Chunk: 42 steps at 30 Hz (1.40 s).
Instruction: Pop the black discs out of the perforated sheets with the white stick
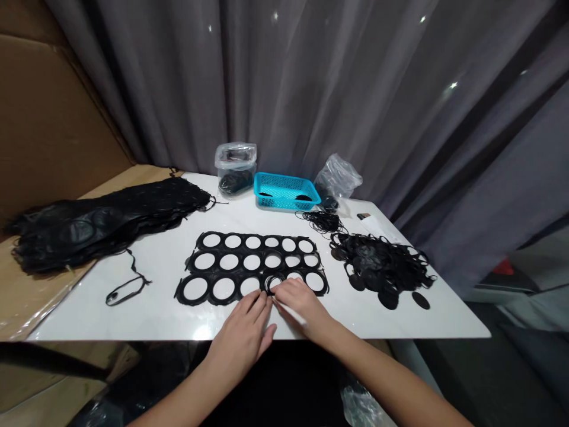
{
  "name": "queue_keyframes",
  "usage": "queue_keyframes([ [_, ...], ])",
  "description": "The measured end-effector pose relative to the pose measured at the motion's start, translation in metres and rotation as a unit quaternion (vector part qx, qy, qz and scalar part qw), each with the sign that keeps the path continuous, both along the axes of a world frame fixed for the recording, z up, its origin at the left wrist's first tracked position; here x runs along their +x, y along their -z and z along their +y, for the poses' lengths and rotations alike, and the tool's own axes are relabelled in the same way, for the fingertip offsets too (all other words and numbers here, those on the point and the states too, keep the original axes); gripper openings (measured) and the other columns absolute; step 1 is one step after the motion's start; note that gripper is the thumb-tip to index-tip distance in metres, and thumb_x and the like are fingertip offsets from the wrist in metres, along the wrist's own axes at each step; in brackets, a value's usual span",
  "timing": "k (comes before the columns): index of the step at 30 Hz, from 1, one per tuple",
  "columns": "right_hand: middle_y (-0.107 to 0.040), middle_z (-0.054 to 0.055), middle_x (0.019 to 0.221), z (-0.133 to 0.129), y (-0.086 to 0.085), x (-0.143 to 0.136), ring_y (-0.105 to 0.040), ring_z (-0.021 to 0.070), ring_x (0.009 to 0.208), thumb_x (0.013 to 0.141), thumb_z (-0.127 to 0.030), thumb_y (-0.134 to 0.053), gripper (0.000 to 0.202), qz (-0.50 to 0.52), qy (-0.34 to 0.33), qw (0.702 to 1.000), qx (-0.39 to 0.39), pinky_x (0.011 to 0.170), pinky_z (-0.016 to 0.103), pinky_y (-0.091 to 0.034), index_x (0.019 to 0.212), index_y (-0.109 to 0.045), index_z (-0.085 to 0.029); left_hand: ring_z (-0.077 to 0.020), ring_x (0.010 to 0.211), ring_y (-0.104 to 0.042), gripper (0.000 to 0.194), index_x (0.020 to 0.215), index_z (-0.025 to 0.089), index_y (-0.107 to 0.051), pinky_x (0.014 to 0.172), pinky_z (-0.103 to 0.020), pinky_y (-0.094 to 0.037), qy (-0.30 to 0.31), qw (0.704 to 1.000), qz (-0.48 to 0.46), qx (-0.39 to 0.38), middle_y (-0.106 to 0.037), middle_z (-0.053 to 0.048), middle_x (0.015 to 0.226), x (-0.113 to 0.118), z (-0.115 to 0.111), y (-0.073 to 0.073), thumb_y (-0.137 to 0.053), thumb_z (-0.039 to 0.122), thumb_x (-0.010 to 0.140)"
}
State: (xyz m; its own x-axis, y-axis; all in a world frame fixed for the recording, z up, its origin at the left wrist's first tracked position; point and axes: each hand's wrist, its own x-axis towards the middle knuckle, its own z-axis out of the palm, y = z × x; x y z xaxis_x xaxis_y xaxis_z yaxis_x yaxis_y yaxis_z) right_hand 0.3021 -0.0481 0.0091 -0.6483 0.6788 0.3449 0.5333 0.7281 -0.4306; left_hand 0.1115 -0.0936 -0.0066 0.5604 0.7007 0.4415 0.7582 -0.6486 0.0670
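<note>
A black rubber sheet [224, 274] with rows of round cut-out holes lies flat on the white table. My left hand [246, 325] rests at its front edge, fingers stretched out and thumb apart. Beside it, my right hand [304, 305] has its fingers bent and pressed down over the front row of holes. Several thin black rings [268, 283] show at the fingertips of both hands, around one front hole. Under the right palm a narrow white thing [291, 316] sticks out; its kind is hidden by the hand.
Cut black sheets [111, 219] are piled on the left. Loose black rings and discs [373, 261] form a heap on the right. A turquoise basket [284, 203], a clear tub [237, 169], a plastic bag [340, 175] and thin black loops [324, 221] stand or lie behind.
</note>
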Motion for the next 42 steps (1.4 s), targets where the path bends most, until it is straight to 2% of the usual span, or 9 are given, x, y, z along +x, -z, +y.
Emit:
queue_keyframes([
  [3, -0.069, 0.013, 0.103, 0.021, -0.004, 0.009, -0.059, 0.0257, 0.096, 0.091, -0.012, -0.049, 0.013, -0.025, 0.034, 0.997, 0.067, 0.085, 0.040, -0.041, 0.095, -0.060, -0.018, -0.0315, 0.119, -0.058, 0.038, 0.126, 0.006, -0.058, 0.101, -0.043, -0.047, 0.000, 1.000, 0.004, 0.000, -0.065, -0.017, 0.124, 0.000, -0.001, 0.001, -0.049, 0.029, 0.099],
  [6, -0.068, 0.010, 0.087, 0.065, -0.018, 0.030, -0.060, 0.0243, 0.086, 0.093, -0.016, -0.045, 0.018, 0.066, 0.211, 0.973, 0.073, 0.081, 0.038, -0.042, 0.080, -0.058, -0.019, -0.0312, 0.120, -0.056, 0.038, 0.129, 0.007, -0.056, 0.101, -0.043, -0.046, 0.001, 1.000, -0.004, 0.000, -0.064, -0.017, 0.126, -0.003, -0.002, 0.001, -0.050, 0.030, 0.099],
  [9, -0.065, 0.004, 0.076, 0.106, -0.029, 0.051, -0.058, 0.0198, 0.073, 0.088, -0.025, -0.055, 0.018, 0.185, 0.305, 0.934, -0.027, 0.069, 0.032, -0.044, 0.071, -0.052, -0.020, -0.0298, 0.113, -0.059, 0.033, 0.125, 0.011, -0.057, 0.094, -0.042, -0.049, -0.002, 0.999, 0.005, -0.034, -0.065, -0.014, 0.119, -0.001, 0.002, -0.007, -0.052, 0.027, 0.097],
  [11, -0.063, 0.002, 0.070, 0.120, -0.030, 0.055, -0.059, 0.0177, 0.069, 0.080, -0.027, -0.066, 0.023, 0.300, 0.300, 0.888, -0.176, 0.060, 0.027, -0.045, 0.066, -0.049, -0.021, -0.0288, 0.102, -0.061, 0.030, 0.122, 0.012, -0.058, 0.087, -0.043, -0.051, -0.017, 0.997, 0.028, -0.070, -0.065, -0.012, 0.109, 0.006, 0.011, -0.014, -0.056, 0.023, 0.094],
  [16, -0.072, 0.005, 0.082, 0.127, -0.019, 0.048, -0.066, 0.0139, 0.068, 0.068, -0.017, -0.079, 0.024, 0.531, 0.204, 0.660, -0.492, 0.045, 0.017, -0.048, 0.077, -0.057, -0.020, -0.0300, 0.103, -0.056, 0.017, 0.106, 0.013, -0.062, 0.089, -0.047, -0.049, -0.015, 0.990, 0.029, -0.137, -0.061, -0.012, 0.108, 0.030, 0.038, -0.024, -0.060, 0.016, 0.089],
  [26, -0.070, 0.009, 0.091, 0.126, -0.019, 0.036, -0.071, 0.0170, 0.090, 0.076, -0.004, -0.066, 0.018, 0.604, 0.157, 0.536, -0.568, 0.073, 0.022, -0.064, 0.074, -0.056, -0.018, -0.0184, 0.113, -0.057, 0.033, 0.121, 0.027, -0.058, 0.098, -0.032, -0.049, 0.157, 0.913, -0.197, -0.323, -0.060, -0.004, 0.121, 0.014, 0.035, -0.038, -0.051, 0.010, 0.093],
  [29, -0.071, 0.007, 0.088, 0.119, -0.017, 0.022, -0.070, 0.0145, 0.084, 0.078, -0.009, -0.067, 0.016, 0.547, 0.149, 0.602, -0.562, 0.074, 0.023, -0.061, 0.072, -0.055, -0.018, -0.0230, 0.121, -0.054, 0.034, 0.127, 0.025, -0.056, 0.103, -0.039, -0.047, 0.081, 0.953, -0.191, -0.219, -0.056, -0.008, 0.131, 0.003, 0.047, -0.032, -0.048, 0.015, 0.096],
  [36, -0.065, 0.001, 0.070, 0.121, -0.033, 0.023, -0.058, 0.0128, 0.061, 0.081, -0.017, -0.060, 0.015, 0.112, 0.164, 0.931, -0.305, 0.054, 0.021, -0.042, 0.068, -0.053, -0.019, -0.0265, 0.113, -0.059, 0.032, 0.126, 0.022, -0.058, 0.095, -0.043, -0.051, -0.009, 0.973, -0.124, -0.197, -0.060, -0.009, 0.124, -0.012, 0.070, -0.036, -0.052, 0.021, 0.095],
  [42, -0.066, 0.003, 0.069, 0.131, -0.056, 0.033, -0.058, 0.0146, 0.063, 0.078, -0.010, -0.061, 0.015, -0.073, 0.206, 0.962, -0.166, 0.057, 0.024, -0.039, 0.066, -0.054, -0.018, -0.0272, 0.109, -0.061, 0.029, 0.121, 0.020, -0.060, 0.091, -0.043, -0.052, -0.013, 0.974, -0.086, -0.208, -0.061, -0.010, 0.120, -0.011, 0.077, -0.040, -0.055, 0.022, 0.092],
])
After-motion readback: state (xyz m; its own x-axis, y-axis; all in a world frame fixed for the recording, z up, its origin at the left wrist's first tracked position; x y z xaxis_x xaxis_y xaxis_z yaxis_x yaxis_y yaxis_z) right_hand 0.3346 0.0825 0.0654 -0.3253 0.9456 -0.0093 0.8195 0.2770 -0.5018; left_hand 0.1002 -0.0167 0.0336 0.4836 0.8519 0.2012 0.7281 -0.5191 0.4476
